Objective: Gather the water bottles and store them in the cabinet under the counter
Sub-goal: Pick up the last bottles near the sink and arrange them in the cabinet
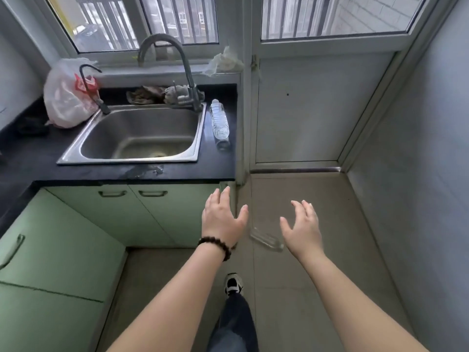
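One clear water bottle (pixel 219 119) stands on the black counter (pixel 101 174) just right of the sink. A second clear bottle (pixel 265 239) lies on its side on the floor, partly hidden between my two hands. My left hand (pixel 223 219) hovers with fingers spread in front of the right end of the green cabinet; a bead bracelet is on its wrist. My right hand (pixel 303 228) is held out over the floor, fingers apart, just right of the fallen bottle. Both hands hold nothing. The green cabinet doors (pixel 142 214) under the counter are closed.
A steel sink (pixel 76 146) with a tall tap (pixel 177 64) is set into the counter. A white and red plastic bag (pixel 67 97) sits at the back left, rags (pixel 149 94) behind the sink. A closed balcony door (pixel 304 110) is on the right. My shoe (pixel 233 284) is on the floor.
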Tool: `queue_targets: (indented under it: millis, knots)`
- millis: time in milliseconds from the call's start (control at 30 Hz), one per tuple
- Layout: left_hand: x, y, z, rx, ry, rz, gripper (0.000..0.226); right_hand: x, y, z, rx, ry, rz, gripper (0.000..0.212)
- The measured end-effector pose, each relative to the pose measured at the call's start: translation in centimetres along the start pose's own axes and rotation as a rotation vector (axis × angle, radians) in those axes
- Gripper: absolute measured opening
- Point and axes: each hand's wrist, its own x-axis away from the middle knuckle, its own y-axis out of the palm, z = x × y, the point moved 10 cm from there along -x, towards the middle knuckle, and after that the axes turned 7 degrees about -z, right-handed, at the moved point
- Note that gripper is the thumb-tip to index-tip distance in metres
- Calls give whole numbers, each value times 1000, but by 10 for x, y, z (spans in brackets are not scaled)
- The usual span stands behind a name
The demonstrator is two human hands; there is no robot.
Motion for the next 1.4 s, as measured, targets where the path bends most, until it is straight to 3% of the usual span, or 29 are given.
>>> queue_targets:
  millis: [300, 667, 833, 1100, 1400]
  knots:
    - [-222, -35, 13, -10, -41, 53, 74, -177, 4, -58, -4, 41, 17, 57]
    - [-427, -34, -8, -126, -291, -59, 122, -292, 32, -68, 41, 144, -60, 55]
    - [-452, -23, -16, -121, -380, -44, 126, -318, 44, -54, 51, 176, -114, 56]
    - [-454, -22, -19, -113, -416, 1, 93, -352, 48, -48, 75, 135, -194, 56]
    - [-379, 31, 57, 257, -230, 87, 85, -382, 26, -7, 147, 8, -327, 57]
